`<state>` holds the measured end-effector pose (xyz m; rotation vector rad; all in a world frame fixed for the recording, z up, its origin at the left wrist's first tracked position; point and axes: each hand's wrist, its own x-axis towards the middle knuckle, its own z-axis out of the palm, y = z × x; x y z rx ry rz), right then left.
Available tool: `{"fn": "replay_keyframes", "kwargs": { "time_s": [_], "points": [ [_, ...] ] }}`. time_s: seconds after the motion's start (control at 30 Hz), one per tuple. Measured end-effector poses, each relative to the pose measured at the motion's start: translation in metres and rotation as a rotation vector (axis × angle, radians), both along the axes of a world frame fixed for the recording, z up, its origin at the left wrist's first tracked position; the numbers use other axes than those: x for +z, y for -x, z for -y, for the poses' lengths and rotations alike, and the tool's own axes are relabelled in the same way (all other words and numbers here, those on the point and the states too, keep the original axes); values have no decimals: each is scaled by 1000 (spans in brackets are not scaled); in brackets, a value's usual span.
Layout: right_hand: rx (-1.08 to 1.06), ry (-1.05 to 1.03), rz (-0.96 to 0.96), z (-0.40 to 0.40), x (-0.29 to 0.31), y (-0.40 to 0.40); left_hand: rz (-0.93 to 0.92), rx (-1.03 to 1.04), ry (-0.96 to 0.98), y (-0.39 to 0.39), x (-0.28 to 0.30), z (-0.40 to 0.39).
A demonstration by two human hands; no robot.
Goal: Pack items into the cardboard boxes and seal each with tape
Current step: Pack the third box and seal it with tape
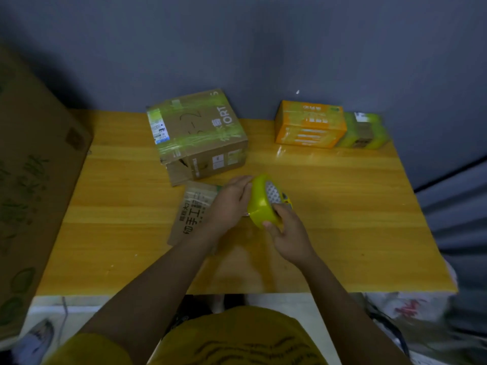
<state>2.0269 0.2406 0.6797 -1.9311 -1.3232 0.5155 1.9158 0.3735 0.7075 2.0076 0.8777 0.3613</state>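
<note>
My right hand [286, 230] grips the yellow tape roll [263, 204] at frame centre, and my left hand [232, 201] curls against its far edge. Under my left wrist lies a small cardboard box [193, 209]. Above it sits a taped box [197, 133]; an orange box [309, 125] sits upper right on the table [342, 206].

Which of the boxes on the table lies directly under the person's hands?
The small brown cardboard box printed with black characters, partly under the left hand. The larger taped box and orange box sit farther back.

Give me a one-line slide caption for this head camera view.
Both hands, left hand and right hand, hold a yellow tape roll above a small cardboard box on the wooden table.
</note>
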Motion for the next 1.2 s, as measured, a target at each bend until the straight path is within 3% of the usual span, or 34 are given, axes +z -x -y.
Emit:
{"fn": "replay_keyframes", "kwargs": {
  "time_s": [0.13,0.27,0.63,1.2],
  "points": [
    [-87,-108,-30,-11,8,3,44,27,-359,-3,23,2],
    [-144,-116,-86,-24,17,2,115,28,-515,0,38,10],
    [-80,-327,-90,-43,44,7,110,97,-448,13,76,-20],
    [-54,-407,-57,-63,64,21,23,276,-457,20,98,-16]
  ]
}}
